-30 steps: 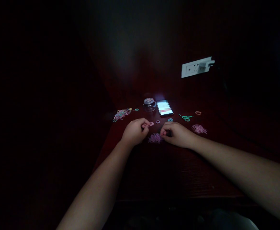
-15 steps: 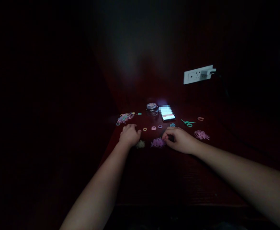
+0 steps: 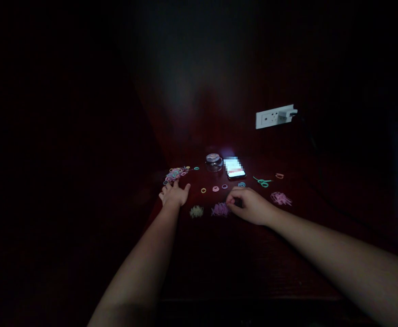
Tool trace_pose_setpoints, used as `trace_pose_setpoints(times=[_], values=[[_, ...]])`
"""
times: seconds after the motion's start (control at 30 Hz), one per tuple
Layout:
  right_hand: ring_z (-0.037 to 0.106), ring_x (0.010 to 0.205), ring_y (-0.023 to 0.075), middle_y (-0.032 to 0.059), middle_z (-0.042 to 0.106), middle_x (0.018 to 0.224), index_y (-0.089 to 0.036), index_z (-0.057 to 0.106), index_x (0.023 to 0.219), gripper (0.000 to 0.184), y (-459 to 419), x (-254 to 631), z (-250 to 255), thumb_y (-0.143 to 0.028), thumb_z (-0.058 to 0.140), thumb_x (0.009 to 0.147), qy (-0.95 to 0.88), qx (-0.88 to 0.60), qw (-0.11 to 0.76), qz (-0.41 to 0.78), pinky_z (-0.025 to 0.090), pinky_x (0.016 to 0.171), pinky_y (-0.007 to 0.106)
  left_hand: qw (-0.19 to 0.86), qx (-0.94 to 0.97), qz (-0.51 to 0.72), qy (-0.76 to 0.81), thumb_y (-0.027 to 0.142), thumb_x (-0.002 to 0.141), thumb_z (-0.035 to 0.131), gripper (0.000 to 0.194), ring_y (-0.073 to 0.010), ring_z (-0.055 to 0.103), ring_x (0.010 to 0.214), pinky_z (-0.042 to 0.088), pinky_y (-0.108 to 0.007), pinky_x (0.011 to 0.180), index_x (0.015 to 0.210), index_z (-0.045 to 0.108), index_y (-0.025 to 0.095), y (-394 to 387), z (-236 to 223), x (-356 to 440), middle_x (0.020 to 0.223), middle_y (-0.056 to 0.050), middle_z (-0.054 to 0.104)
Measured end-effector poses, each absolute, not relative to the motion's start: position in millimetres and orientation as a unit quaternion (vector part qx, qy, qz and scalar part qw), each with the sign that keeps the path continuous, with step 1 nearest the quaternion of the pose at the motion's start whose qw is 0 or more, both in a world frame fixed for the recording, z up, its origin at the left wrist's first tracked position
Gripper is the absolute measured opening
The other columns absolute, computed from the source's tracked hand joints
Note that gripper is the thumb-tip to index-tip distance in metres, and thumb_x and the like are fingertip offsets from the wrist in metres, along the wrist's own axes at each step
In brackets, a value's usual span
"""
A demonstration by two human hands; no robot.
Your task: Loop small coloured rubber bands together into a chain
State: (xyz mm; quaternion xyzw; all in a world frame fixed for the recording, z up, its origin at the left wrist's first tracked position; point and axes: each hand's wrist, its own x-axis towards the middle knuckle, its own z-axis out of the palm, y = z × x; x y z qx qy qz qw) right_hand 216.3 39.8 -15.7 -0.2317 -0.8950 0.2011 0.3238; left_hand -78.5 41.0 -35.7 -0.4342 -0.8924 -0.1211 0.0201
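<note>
My left hand (image 3: 174, 195) lies with its fingers spread at the near edge of a mixed pile of colourful small elastic bands (image 3: 175, 174). My right hand (image 3: 249, 204) is curled with thumb and fingertips together, right beside a pile of purple elastic bands (image 3: 220, 209); whatever is between the fingertips is too small to make out. Between the hands sits a pile of pale yellow bands (image 3: 196, 211). Behind it lie a yellow band (image 3: 203, 190), pink bands (image 3: 215, 189) and a purple band (image 3: 224, 186). Blue bands (image 3: 241, 185) rest just behind my right hand.
At the back stand a clear round jar (image 3: 214, 163) and a lit phone (image 3: 234, 167). Green scissors (image 3: 262, 181), an orange band (image 3: 279, 175) and a pink band pile (image 3: 281, 198) lie to the right. A wall socket (image 3: 274, 116) holds a plug with a dark cable.
My left hand has moved left and spread its fingers, uncovering more of the pale yellow pile. My right hand stays by the purple pile. The view has shifted slightly.
</note>
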Motion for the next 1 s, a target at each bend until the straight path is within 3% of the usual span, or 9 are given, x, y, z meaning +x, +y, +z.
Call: trace_pose_setpoints(times=[0.37,0.67,0.77,0.87,1.0], values=[[0.057,0.068,0.0135,0.0013,0.063,0.076,-0.019,0.064,0.074,0.01,38.7,215.8,-15.1,-0.013,0.058,0.08,-0.895,-0.222,0.327,0.208,0.044,0.065,0.026,0.034,-0.44,-0.128,-0.888,0.074,0.081,0.033,0.082,-0.0437,0.033,0.135,0.032,-0.063,0.104,0.14,0.046,0.019,52.1,-33.8,-83.4,0.151,-0.017,0.037],[0.057,0.069,0.0139,0.0009,0.062,0.076,-0.019,0.064,0.075,0.01,36.3,214.9,-12.6,-0.012,0.06,0.079,-0.895,-0.224,0.332,0.196,0.043,0.067,0.027,0.042,-0.474,-0.124,-0.871,0.067,0.082,0.042,0.071,-0.042,0.041,0.131,0.04,-0.06,0.1,0.131,0.054,0.017,44.4,-27.3,-82.8,0.143,-0.018,0.048],[0.056,0.068,0.0137,0.0004,0.062,0.074,-0.019,0.063,0.074,0.011,35.2,215.1,-11.0,-0.011,0.059,0.079,-0.896,-0.22,0.333,0.195,0.043,0.067,0.027,0.05,-0.486,-0.131,-0.863,0.063,0.081,0.05,0.063,-0.0396,0.052,0.123,0.045,-0.054,0.098,0.123,0.061,0.019,39.4,-20.2,-82.6,0.13,-0.017,0.06],[0.055,0.067,0.0133,0.0002,0.061,0.073,-0.019,0.062,0.072,0.013,34.7,215.1,-10.4,-0.009,0.058,0.08,-0.896,-0.219,0.338,0.19,0.041,0.066,0.026,0.042,-0.523,-0.194,-0.829,0.051,0.082,0.057,0.042,-0.0314,0.066,0.103,0.051,-0.043,0.091,0.109,0.069,0.021,34.0,-11.5,-78.6,0.105,-0.013,0.072],[0.055,0.067,0.0134,0.0005,0.061,0.074,-0.019,0.062,0.074,0.014,36.5,215.5,-11.7,-0.009,0.056,0.081,-0.896,-0.218,0.339,0.183,0.04,0.065,0.026,-0.008,-0.582,-0.327,-0.745,0.034,0.082,0.061,0.019,-0.0216,0.07,0.08,0.055,-0.034,0.079,0.087,0.071,0.019,26.8,-4.5,-58.1,0.085,-0.007,0.075]])
